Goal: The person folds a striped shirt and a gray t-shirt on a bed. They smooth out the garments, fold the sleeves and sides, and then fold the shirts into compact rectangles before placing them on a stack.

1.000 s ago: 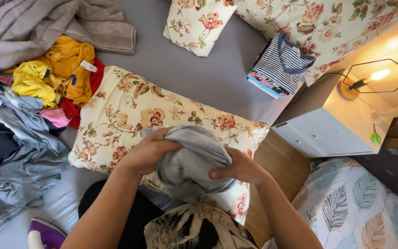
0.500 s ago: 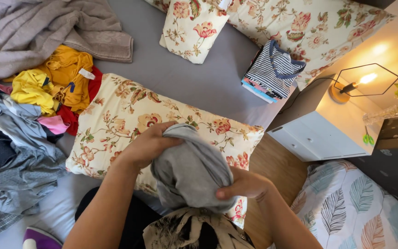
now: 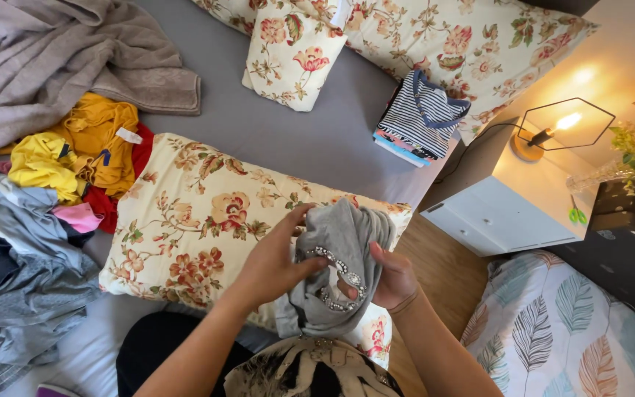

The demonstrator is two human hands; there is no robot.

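Change since a second ago: the grey knit garment with a beaded neckline (image 3: 336,268) has been turned over, its row of silver beads now facing up where only plain grey cloth showed, and it sits bunched higher between the hands. Left hand (image 3: 277,261): closed on the garment's left side, thumb over the fabric. Right hand (image 3: 391,278): closed on the right side, fingers tucked under the folds. Garment location: held just above the cream floral-print pillow (image 3: 200,220) on the grey bed sheet (image 3: 288,140). Adjacent: heap of yellow, red and grey clothes (image 3: 53,184) at left; folded stack topped by a navy-striped top (image 3: 420,117) beyond; white bedside drawer unit (image 3: 501,217) with lit geometric wire lamp (image 3: 556,132) at right.
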